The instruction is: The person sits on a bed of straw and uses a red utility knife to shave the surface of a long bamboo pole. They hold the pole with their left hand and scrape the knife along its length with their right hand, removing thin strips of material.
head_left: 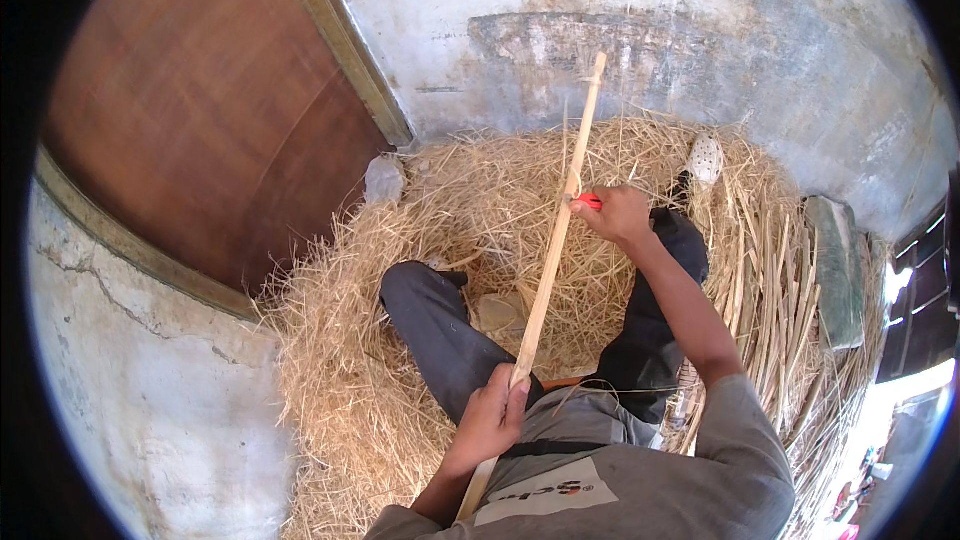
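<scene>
A long pale wooden stick, perhaps split bamboo, slants from my lap up toward the wall. My left hand is closed around its lower part, close to my waist. Farther up the stick, my right hand grips a small red-handled tool whose working end rests against the wood. A thin curl of shaving stands off the stick there. The blade is too small to make out, so I cannot tell whether it is a knife or a peeler.
Straw-like shavings pile thickly around my bent legs. Long thin strips lie in a bundle at the right, beside a greenish slab. A stained wall rises ahead, with a brown door at the left.
</scene>
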Action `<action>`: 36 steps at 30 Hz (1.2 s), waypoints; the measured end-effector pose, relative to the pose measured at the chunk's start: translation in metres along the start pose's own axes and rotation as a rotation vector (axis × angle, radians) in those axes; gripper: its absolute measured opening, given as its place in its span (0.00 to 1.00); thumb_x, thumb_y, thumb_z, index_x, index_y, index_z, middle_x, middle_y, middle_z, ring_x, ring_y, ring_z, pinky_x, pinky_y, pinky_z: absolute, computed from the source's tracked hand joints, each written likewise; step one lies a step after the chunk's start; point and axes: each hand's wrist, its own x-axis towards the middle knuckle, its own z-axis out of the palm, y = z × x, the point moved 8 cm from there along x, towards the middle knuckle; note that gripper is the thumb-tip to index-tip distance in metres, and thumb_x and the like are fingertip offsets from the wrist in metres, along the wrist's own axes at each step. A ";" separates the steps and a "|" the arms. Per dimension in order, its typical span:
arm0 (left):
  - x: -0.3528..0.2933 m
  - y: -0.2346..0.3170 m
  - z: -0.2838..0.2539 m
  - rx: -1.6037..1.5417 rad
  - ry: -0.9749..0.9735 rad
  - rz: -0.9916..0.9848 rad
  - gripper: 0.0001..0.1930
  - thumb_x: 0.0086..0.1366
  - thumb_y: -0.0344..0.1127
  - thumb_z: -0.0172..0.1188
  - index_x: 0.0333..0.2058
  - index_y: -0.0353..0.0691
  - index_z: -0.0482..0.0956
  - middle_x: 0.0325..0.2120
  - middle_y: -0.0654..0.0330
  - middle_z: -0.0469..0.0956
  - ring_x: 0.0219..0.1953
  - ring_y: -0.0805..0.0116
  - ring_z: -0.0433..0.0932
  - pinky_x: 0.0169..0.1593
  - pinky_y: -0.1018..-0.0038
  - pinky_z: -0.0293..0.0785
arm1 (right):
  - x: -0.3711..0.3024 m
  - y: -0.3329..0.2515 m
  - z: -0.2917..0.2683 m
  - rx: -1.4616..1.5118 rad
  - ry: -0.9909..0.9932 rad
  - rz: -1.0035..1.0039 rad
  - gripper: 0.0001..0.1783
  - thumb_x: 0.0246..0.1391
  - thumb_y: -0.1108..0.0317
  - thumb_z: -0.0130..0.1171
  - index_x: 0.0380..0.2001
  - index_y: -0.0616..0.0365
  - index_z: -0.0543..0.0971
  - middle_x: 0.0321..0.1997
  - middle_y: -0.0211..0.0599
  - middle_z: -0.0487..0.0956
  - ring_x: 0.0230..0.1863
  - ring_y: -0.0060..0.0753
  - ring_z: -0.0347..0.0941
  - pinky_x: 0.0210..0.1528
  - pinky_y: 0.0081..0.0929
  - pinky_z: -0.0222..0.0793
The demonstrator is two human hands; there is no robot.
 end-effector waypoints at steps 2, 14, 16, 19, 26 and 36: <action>-0.002 0.003 0.001 -0.013 -0.020 -0.035 0.07 0.70 0.35 0.48 0.39 0.37 0.64 0.17 0.47 0.69 0.21 0.45 0.75 0.24 0.61 0.66 | 0.013 0.005 -0.001 -0.094 0.072 -0.101 0.33 0.45 0.29 0.55 0.20 0.51 0.82 0.12 0.40 0.74 0.17 0.43 0.75 0.20 0.38 0.69; -0.011 0.003 0.008 -0.053 -0.115 -0.059 0.08 0.70 0.34 0.47 0.38 0.36 0.62 0.15 0.51 0.67 0.17 0.55 0.72 0.23 0.66 0.65 | 0.084 0.090 -0.013 -0.052 0.051 0.304 0.39 0.52 0.26 0.43 0.26 0.54 0.82 0.17 0.46 0.77 0.24 0.51 0.77 0.30 0.48 0.70; -0.015 0.004 0.007 -0.066 -0.140 -0.067 0.08 0.70 0.34 0.47 0.38 0.36 0.62 0.15 0.52 0.67 0.17 0.58 0.71 0.23 0.66 0.65 | 0.095 0.096 -0.021 -0.175 -0.021 0.266 0.42 0.53 0.25 0.39 0.28 0.54 0.83 0.20 0.48 0.78 0.27 0.52 0.77 0.34 0.49 0.70; -0.022 0.004 0.011 -0.098 -0.156 -0.066 0.07 0.70 0.34 0.47 0.39 0.36 0.63 0.16 0.54 0.68 0.17 0.61 0.70 0.24 0.67 0.65 | 0.109 0.116 -0.033 -0.135 -0.051 0.422 0.46 0.53 0.23 0.35 0.32 0.57 0.83 0.28 0.55 0.80 0.36 0.54 0.78 0.41 0.49 0.70; -0.020 -0.004 0.019 -0.150 -0.224 -0.095 0.08 0.71 0.36 0.47 0.40 0.36 0.65 0.17 0.59 0.68 0.19 0.71 0.68 0.25 0.73 0.64 | 0.106 0.193 -0.036 -0.200 0.061 0.586 0.49 0.52 0.22 0.34 0.32 0.61 0.83 0.29 0.54 0.79 0.36 0.49 0.78 0.42 0.47 0.71; 0.022 -0.014 -0.010 -0.236 0.033 -0.050 0.12 0.73 0.39 0.45 0.43 0.36 0.69 0.15 0.70 0.64 0.17 0.84 0.62 0.21 0.82 0.59 | -0.062 -0.076 -0.007 0.209 -0.179 -0.166 0.36 0.49 0.32 0.55 0.13 0.57 0.75 0.09 0.43 0.68 0.14 0.48 0.69 0.19 0.43 0.64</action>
